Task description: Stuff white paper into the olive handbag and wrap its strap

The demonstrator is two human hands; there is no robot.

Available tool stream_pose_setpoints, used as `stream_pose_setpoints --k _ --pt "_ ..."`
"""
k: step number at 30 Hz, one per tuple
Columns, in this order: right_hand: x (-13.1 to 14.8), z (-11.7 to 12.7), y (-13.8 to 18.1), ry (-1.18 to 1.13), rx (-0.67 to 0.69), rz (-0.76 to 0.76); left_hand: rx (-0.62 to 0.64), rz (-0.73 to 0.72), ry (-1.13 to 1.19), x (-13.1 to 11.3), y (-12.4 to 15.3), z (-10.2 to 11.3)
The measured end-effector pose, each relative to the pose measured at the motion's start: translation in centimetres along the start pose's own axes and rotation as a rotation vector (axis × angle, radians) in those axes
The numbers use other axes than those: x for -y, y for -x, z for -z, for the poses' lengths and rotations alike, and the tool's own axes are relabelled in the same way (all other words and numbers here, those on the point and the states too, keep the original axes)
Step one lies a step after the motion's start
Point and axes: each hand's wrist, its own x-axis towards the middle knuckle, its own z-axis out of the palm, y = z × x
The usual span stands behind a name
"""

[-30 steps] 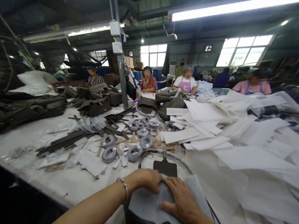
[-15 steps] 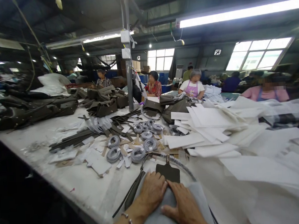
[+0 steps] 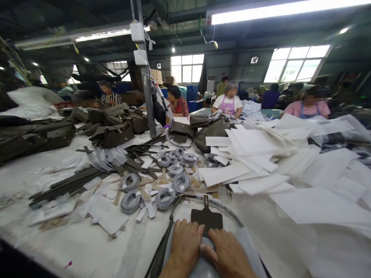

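On grey sheet [image 3: 205, 275] | hands [image 3: 228, 250] side by side, grip unclear | dark tab [image 3: 207, 220]: print indiscernible

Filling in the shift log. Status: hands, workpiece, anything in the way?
Left hand and right hand side by side on the grey sheet. Sheet lies over a dark bag. White sheets piled to the right, none over the hands.

From where I stand, the worker's left hand [image 3: 186, 244] and right hand [image 3: 227, 251] rest side by side on a sheet [image 3: 251, 248] over a bag [image 3: 158, 262], at the near side of the worktable [image 3: 7, 204]. A buckled tab [image 3: 207, 220] lies just beyond the fingertips. Past it, slightly left, sit wrapped coils [image 3: 165, 197], with loose straps [image 3: 64, 186] farther left. Paper sheets [image 3: 254, 141] heap up on the right. Behind the coils stands a pillar [image 3: 147, 91], piled bags [image 3: 119, 134] to its left.
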Motion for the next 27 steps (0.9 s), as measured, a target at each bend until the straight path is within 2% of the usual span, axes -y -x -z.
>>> stream_pose_setpoints --k 3,7,11,15,18,20,23,25,27 --pt "-0.7 -1.4 -0.2 0.104 -0.059 0.048 -0.010 0.123 0.027 -0.2 -0.5 -0.4" --pt "-1.4 -2.0 -0.4 0.103 -0.085 0.093 -0.035 0.287 0.080 -0.3 -0.9 -0.5" --pt "-1.2 -1.1 -0.3 -0.005 -0.054 0.059 -0.004 0.289 0.319 0.0 -0.7 0.3" --pt "-0.9 -0.4 -0.3 -0.182 -0.042 -0.081 -0.031 0.304 0.483 0.6 -0.8 1.0" --pt "-1.2 -0.1 -0.1 -0.358 -0.198 -0.148 -0.033 0.274 0.525 1.0 -0.9 1.1" --pt "-1.4 0.1 0.0 -0.414 -0.411 -0.151 -0.030 0.248 0.568 1.2 -0.9 1.2" --pt "-1.7 1.1 0.1 -0.343 -0.697 -0.085 -0.034 0.217 0.644 1.5 -0.9 1.2" --pt "-1.6 2.0 0.3 -0.296 -0.756 -0.015 -0.041 0.198 0.693 1.6 -0.9 1.4" --pt "-1.2 3.0 0.6 -0.319 -0.696 0.115 -0.046 0.180 0.741 1.6 -0.8 1.5"
